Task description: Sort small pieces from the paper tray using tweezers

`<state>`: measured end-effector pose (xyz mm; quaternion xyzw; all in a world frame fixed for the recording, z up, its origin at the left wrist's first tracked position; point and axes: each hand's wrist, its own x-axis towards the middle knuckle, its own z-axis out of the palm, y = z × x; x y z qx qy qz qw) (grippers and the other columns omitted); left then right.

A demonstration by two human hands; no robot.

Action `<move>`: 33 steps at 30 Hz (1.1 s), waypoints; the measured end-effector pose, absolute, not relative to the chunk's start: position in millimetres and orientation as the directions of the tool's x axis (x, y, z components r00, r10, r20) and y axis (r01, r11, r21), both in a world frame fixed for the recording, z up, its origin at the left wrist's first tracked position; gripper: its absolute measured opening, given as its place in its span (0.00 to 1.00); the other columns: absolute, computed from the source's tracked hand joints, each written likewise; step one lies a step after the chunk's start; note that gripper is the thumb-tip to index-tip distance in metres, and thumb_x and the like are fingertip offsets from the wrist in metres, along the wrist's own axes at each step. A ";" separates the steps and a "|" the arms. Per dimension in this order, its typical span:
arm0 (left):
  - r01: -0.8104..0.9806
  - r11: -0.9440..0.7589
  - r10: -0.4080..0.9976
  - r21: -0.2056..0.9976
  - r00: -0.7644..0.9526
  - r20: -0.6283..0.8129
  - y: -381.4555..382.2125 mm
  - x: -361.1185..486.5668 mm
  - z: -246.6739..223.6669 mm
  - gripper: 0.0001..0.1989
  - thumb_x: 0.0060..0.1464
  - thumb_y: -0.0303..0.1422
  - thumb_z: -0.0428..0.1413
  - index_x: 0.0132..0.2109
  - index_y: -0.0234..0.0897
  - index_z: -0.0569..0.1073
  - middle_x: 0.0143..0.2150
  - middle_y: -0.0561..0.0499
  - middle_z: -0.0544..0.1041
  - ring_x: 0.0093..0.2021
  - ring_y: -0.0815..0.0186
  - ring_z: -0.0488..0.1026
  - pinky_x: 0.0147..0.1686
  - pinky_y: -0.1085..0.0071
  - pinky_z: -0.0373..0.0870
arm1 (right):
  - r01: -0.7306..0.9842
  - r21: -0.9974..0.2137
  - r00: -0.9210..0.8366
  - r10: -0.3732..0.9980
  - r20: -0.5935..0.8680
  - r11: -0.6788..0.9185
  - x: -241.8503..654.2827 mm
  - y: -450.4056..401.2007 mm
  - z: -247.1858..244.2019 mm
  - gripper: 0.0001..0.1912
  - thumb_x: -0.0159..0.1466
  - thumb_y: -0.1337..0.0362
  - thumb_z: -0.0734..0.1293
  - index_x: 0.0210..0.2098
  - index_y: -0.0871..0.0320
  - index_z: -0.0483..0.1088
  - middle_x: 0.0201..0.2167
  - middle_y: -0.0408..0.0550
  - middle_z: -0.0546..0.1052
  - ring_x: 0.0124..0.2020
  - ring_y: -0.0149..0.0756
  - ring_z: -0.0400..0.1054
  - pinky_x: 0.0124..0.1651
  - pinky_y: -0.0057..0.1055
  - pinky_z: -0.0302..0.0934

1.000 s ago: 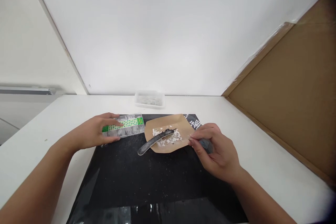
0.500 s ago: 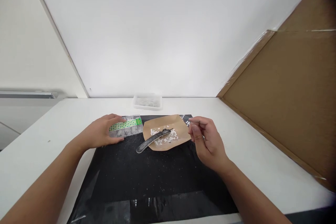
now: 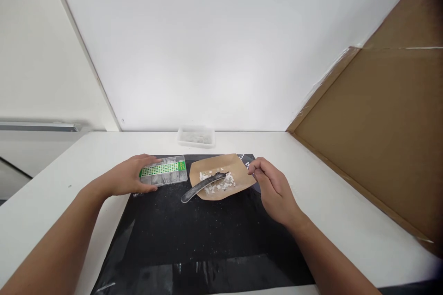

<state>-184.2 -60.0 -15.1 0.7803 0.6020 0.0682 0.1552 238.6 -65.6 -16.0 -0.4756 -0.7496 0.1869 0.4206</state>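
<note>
My left hand (image 3: 133, 176) spans the left end of a flat clear plastic box (image 3: 169, 177), thumb along the near edge and fingers along the far edge. The box has a green-and-white label and compartments inside. To its right lies a brown paper tray (image 3: 204, 164) holding white flakes (image 3: 226, 183). A dark curved strip-like tool (image 3: 200, 187), dusted white, rests across the tray with one end over the near left rim. My right hand (image 3: 275, 189) is closed in a pinch at the tray's right edge; what is between its fingertips cannot be made out.
A black mat (image 3: 194, 235) with white specks lies under these things on a white table (image 3: 332, 184). At the back, against the white wall, stands a translucent shallow container (image 3: 196, 137). Brown cardboard (image 3: 374, 138) rises along the right side.
My left hand has shifted slightly left, with the plastic box a little further from the tray. My right hand's fingers have curled in more. The camera view has shifted slightly.
</note>
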 end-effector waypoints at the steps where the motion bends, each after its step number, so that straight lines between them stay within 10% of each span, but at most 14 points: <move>1: 0.917 -0.227 0.961 0.329 0.265 -0.076 -60.2 -184.8 -14.1 0.46 0.47 0.59 0.64 0.70 0.47 0.67 0.70 0.43 0.67 0.69 0.44 0.65 0.67 0.51 0.63 | 0.559 -0.679 -0.196 0.872 0.448 0.475 238.5 -65.4 -15.6 0.12 0.74 0.63 0.54 0.37 0.53 0.66 0.31 0.42 0.68 0.33 0.37 0.63 0.37 0.35 0.57; 22: 0.896 -0.305 0.952 0.323 0.301 0.064 -60.3 -180.3 -10.2 0.42 0.48 0.63 0.62 0.65 0.46 0.74 0.62 0.40 0.75 0.60 0.44 0.72 0.57 0.55 0.72 | 0.554 -0.656 -0.263 0.856 0.446 0.512 233.3 -66.5 -16.8 0.13 0.77 0.58 0.53 0.46 0.53 0.67 0.35 0.45 0.71 0.37 0.39 0.66 0.40 0.37 0.62; 33: 0.775 -0.525 0.851 0.351 0.466 0.243 -90.2 -87.1 2.8 0.23 0.64 0.54 0.53 0.55 0.44 0.77 0.45 0.45 0.79 0.44 0.56 0.75 0.44 0.60 0.71 | 0.300 -0.781 -0.260 0.835 0.485 0.547 226.4 -63.7 -30.2 0.12 0.78 0.55 0.52 0.56 0.51 0.48 0.31 0.38 0.66 0.28 0.34 0.63 0.36 0.35 0.64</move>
